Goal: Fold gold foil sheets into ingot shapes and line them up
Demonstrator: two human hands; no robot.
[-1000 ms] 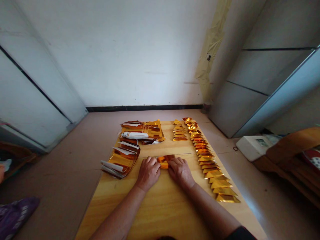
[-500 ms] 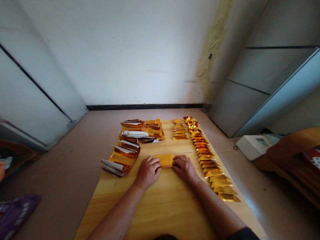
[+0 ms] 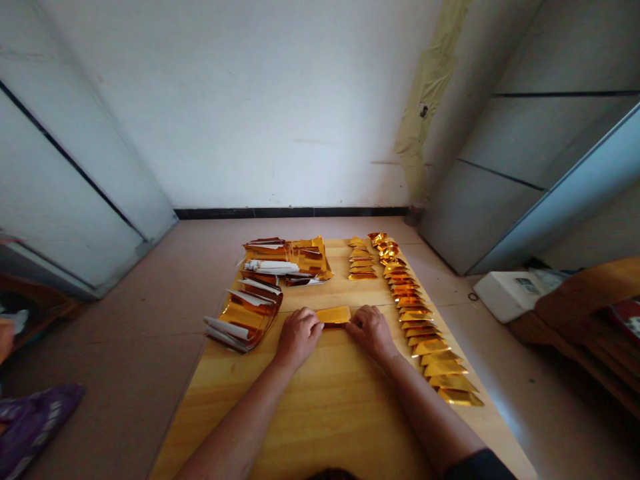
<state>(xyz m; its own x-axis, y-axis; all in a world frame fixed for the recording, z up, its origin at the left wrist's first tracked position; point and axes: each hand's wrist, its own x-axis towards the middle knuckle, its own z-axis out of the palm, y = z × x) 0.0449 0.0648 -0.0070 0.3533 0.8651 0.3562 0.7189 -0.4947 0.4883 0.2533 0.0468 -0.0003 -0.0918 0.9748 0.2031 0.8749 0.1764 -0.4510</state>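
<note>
**Left hand and right hand close in on a gold foil strip**

The gold foil strip lies flat on the wooden table, a little toward the table's far end and near its centre line, with its shiny face up. The left hand sits at the strip's left end and the right hand at its right end, both palm down. Their fingers curl over and touch the foil, and neither hand is spread wide. (From this overhead angle, a firm pinch and a light press look the same, so the grip cannot be told for certain.) The hands hold nothing else.

A long row of folded gold foil triangles runs along the table's right side, overlapping one another. A shorter stack of folded triangles sits at the far end of the table, just left of that row. Toward the far left corner lies a pile of gold and white paper strips, and a curved fan of similar strips lies on the table's left side. Beyond the table's right side stands a white plastic box, and a purple cloth lies to the table's lower left.
</note>
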